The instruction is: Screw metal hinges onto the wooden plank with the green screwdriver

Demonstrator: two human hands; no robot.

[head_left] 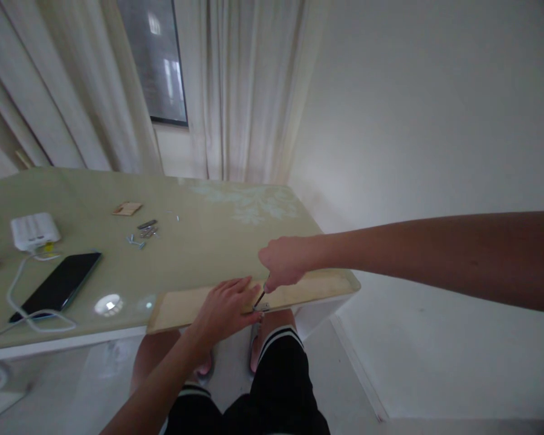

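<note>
Working at a green table (199, 241), I had a long wooden board (179, 309) lying along its near edge.
My left hand (226, 308) lay spread on the board, while my right hand (283, 260) was closed around a thin dark tool (260, 298), its shaft slanting down to a small metal plate (265, 307) at the board's front edge; loose screws (138, 244) sat well apart, farther left.
</note>
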